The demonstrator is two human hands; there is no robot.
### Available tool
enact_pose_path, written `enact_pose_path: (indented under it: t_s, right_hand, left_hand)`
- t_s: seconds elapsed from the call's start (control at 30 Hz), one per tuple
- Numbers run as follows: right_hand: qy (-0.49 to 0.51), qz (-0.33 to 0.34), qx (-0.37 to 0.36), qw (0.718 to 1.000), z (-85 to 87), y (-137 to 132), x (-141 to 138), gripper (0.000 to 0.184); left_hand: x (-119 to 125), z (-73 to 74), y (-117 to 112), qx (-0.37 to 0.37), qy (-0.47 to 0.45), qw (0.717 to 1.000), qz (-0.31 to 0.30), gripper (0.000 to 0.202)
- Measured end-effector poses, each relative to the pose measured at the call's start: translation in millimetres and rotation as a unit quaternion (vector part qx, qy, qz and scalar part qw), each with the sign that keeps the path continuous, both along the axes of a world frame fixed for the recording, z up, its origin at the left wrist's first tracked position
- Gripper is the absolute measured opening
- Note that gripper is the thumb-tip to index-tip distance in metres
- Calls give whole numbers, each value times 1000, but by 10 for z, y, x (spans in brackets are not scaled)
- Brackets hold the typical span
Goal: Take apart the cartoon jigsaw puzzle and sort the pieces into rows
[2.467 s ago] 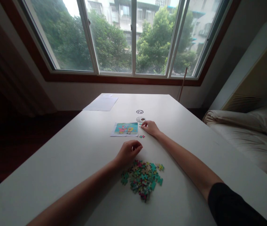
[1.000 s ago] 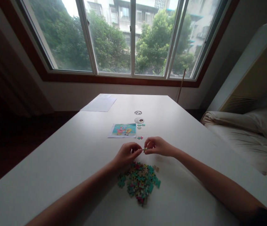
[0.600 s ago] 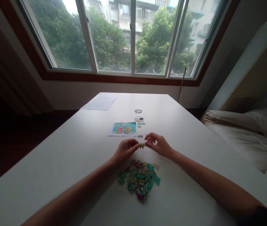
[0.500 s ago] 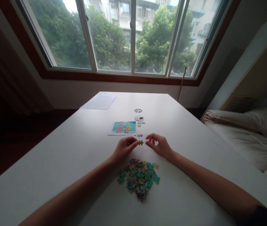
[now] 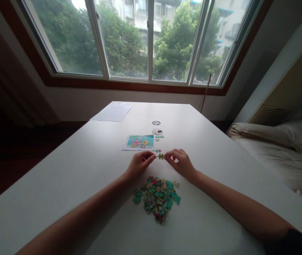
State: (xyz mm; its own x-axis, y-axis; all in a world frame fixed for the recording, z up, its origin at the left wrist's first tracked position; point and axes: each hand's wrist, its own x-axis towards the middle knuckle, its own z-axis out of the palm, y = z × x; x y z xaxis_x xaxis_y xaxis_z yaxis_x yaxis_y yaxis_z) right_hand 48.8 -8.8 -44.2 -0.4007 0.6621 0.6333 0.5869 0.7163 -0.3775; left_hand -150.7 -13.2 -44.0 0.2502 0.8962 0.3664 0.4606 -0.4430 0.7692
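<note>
While pinching the yellow-green jigsaw piece (image 5: 161,156) in the right hand (image 5: 180,161), holds the left hand (image 5: 139,163), released, just beside it, between jigsaw pile (image 5: 158,198) and far edge of the surface (image 5: 68,170).

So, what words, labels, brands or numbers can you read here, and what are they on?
No text is readable.
White paper: any print is too faint.
Farther disc and nearer disc: dark markings, too small to tell whether lettering.
Cartoon picture, held puzzle piece, puzzle pile: no legible words.
</note>
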Motion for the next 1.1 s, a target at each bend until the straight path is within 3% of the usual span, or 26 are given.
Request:
enact_pose_path:
  t_s: [0.13,0.33,0.63,1.1]
  right_hand:
    - [21,-16,-45,999,-8,104,-13,12]
    - [-2,-19,-132,991,-103,296,-69,9]
    - [-53,-30,-109,992,-117,255,-56,11]
    - [-105,-12,-73,992,-143,252,-60,20]
  left_hand:
    - [-101,-4,59,68,112,990,54,22]
    - [-124,-5,69,98,175,979,45,14]
    - [-65,-6,13,152,335,930,-3,24]
    - [-63,-20,27,138,356,924,14,31]
